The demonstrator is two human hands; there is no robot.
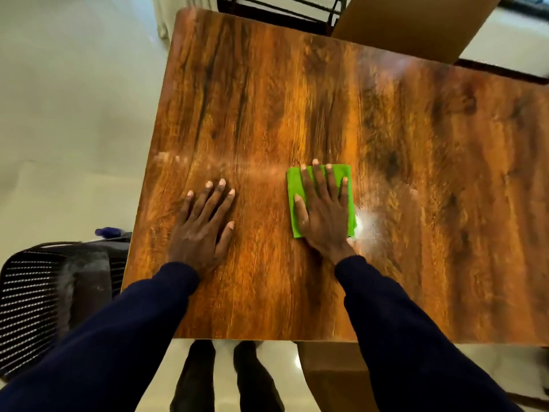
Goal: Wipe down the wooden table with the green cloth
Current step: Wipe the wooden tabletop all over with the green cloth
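Note:
A glossy wooden table (297, 99) fills most of the view. The green cloth (294, 182), folded into a small rectangle, lies flat on it right of centre. My right hand (322, 209) presses down on the cloth with straight, spread fingers, covering most of it. My left hand (205, 226) rests flat on the bare wood to the left of the cloth, fingers straight and spread, holding nothing. Both arms wear dark blue sleeves. A pale smear runs across the wood from the left edge toward the cloth, and a bright wet patch shines just right of it.
A black mesh chair (32, 298) stands at the table's left front corner, with a small blue object (108, 232) on the floor beyond it. A cardboard box (416, 22) and a dark metal frame (282, 7) sit past the far edge. My legs (225, 379) show below the near edge.

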